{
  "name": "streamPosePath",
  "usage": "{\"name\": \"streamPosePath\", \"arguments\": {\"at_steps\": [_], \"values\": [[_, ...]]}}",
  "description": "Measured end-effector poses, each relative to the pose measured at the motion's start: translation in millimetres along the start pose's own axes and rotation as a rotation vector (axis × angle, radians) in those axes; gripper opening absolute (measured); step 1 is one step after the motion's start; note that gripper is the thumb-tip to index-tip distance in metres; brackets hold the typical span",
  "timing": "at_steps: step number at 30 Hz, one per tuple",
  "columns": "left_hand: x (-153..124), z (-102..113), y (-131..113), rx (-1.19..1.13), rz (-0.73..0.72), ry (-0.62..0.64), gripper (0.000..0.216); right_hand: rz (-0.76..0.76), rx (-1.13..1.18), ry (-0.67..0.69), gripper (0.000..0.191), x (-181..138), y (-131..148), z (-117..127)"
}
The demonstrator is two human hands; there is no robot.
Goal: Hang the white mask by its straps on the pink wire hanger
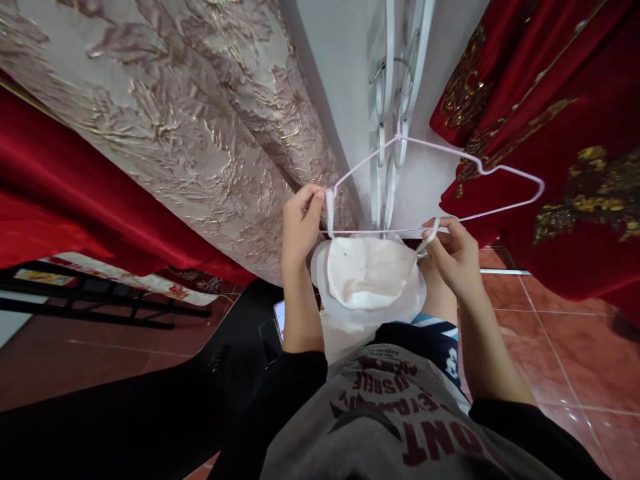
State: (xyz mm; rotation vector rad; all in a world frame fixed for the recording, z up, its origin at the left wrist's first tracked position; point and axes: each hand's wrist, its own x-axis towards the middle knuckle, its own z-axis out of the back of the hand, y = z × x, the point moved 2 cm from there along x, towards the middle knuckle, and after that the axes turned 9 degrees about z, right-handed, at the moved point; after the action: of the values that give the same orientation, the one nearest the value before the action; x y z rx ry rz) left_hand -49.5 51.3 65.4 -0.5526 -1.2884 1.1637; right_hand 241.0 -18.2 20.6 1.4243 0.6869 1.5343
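A thin pink wire hanger (430,143) hangs by its hook from a white metal rack. My left hand (304,217) pinches a white strap (330,212) looped at the hanger's left end. On the other side, my right hand (454,257) pinches the second strap (435,228) of the same piece, near the hanger's bottom bar. Between both hands a small white strapped garment (373,267) sags below the bar, its top opening facing me. Its lower part spreads over my lap, and its exact kind cannot be made out.
A beige cloth with gold relief (200,120) hangs left, red satin (100,180) beside it. Red gold-embroidered garments (560,147) hang right. The white rack (387,173) stands ahead. A lit phone (280,319) lies near my left forearm; a black frame (100,307) is farther left.
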Motion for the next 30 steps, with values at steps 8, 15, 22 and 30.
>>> {"name": "streamPosePath", "arguments": {"at_steps": [8,15,22,30], "values": [[-18.6,-12.7,46.4,-0.468,0.403,-0.089,0.027,0.0,-0.01,0.032,0.026,-1.3,-5.3,7.8],[-62.5,-56.3,55.9,-0.866,0.493,-0.123,0.038,-0.012,-0.007,0.036,0.035,-3.6,-5.2,-0.7],[-59.3,-28.2,36.4,-0.716,0.335,-0.285,0.034,0.176,-0.077,-0.651,0.024,2.7,-10.3,67.3],[-64.7,-23.6,26.4,-0.691,0.297,-0.285,0.039,0.198,-0.423,-0.175,0.019,49.8,23.3,77.8]]}}
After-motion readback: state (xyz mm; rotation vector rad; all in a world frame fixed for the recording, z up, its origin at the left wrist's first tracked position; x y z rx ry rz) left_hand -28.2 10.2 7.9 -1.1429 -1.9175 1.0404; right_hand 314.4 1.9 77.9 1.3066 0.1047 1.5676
